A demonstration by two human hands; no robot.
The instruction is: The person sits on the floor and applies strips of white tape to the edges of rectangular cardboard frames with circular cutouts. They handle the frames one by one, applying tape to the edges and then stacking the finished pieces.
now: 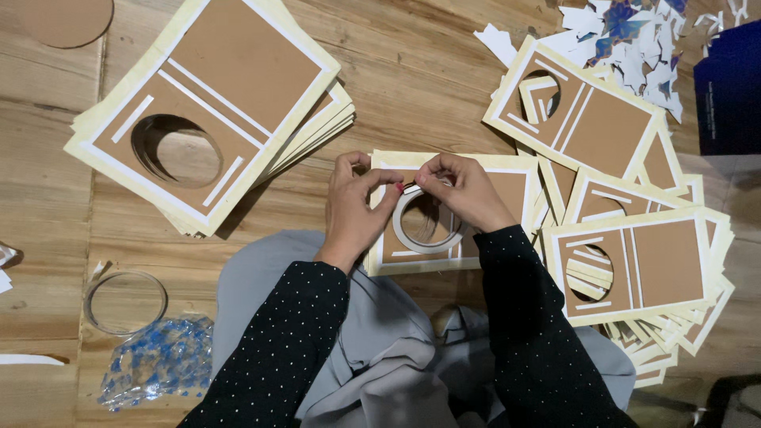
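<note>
Left hand (354, 208): fingers curled, pinching the tape roll (426, 223) at its top edge.
Right hand (464, 190): clenched, pinching the tape end beside it.

- A white tape roll (426, 223), a thin ring held nearly flat, its loose end pinched above its top edge.
- A brown card (507, 190) with cream border lies flat beneath it on the wooden floor.

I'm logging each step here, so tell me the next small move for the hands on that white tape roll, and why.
Probably peel the tape end free: both the left hand and the right hand pinch at the top edge of the white ring-shaped tape roll, held over a brown card frame with cream border, and no loose strip shows yet.
</note>
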